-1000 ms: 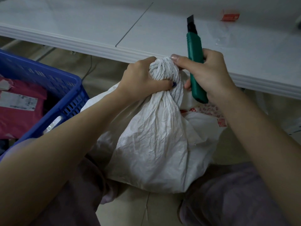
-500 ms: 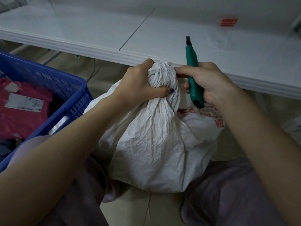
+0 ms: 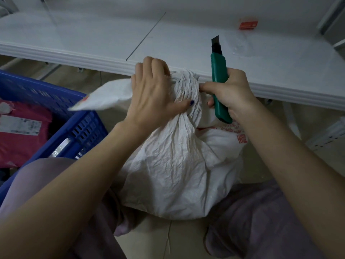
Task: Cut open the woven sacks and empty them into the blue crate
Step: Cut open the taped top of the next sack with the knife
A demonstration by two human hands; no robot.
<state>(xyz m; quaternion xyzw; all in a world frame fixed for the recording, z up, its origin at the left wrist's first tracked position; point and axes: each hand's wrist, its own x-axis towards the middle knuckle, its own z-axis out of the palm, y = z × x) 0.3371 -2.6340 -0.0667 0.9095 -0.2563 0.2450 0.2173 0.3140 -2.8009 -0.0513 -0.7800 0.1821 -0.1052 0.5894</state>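
Crumpled white woven sack (image 3: 173, 165) on the floor, just right of the blue slatted plastic crate (image 3: 56, 101) | left hand (image 3: 155, 94) – fingers clamped round its twisted neck | right hand (image 3: 233, 90) – fist wrapped on green utility knife (image 3: 220, 85), blade up, forefinger touching the knot

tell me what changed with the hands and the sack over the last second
The left hand shifted from clenching the sack neck to lying flatter over it, and a loose flap now sticks out left. The right hand keeps the green knife, blade up. The blue crate stayed put.

Parcel-sorting room: labelled mailers (image 3: 20, 135) in blue crate (image 3: 56, 101), white worktable (image 3: 93, 40)
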